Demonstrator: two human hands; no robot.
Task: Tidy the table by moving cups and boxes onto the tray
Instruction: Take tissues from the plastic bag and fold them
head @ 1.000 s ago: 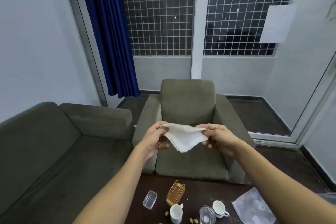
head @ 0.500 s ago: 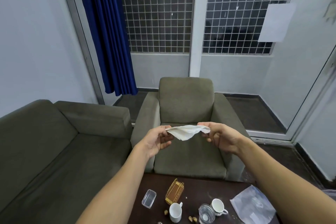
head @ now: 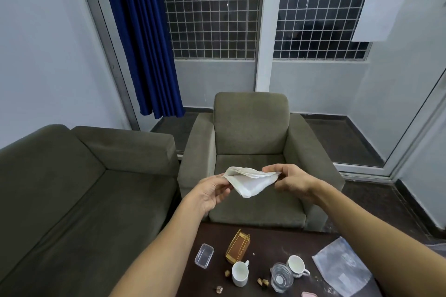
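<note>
Head view, both hands raised. My left hand [head: 210, 190] and right hand [head: 292, 182] are held apart, joined only by a folded white napkin [head: 251, 182] stretched between them. The left thumb and fingers pinch its left corner. The right fingers curl over its right edge. The napkin hangs in a downward point, its layered edges on top. In this view it lies in front of the seat of the armchair [head: 251, 123] and well above the dark table [head: 265, 241].

The items to be tidied stand on the table, untouched:
- The clear plastic box [head: 204, 255] lies flat near the left edge.
- A gold wire holder [head: 237, 248] stands just beside the box, on its right.
- The white cup [head: 240, 273] stands upright just in front of the holder, handle to the upper right.
- The second white cup [head: 296, 265] stands upright farther right, handle to the lower right.
- A glass dish [head: 281, 277] touches or nearly touches the second cup on its left.

Brown crumbs [head: 262, 281] lie scattered between the first cup and the dish. A plastic bag [head: 342, 270] lies flat at the right end of the table.

Surroundings: a sofa [head: 72, 176] on the left, a blue curtain [head: 144, 43] behind it, and a window grille [head: 212, 12] above the armchair.
</note>
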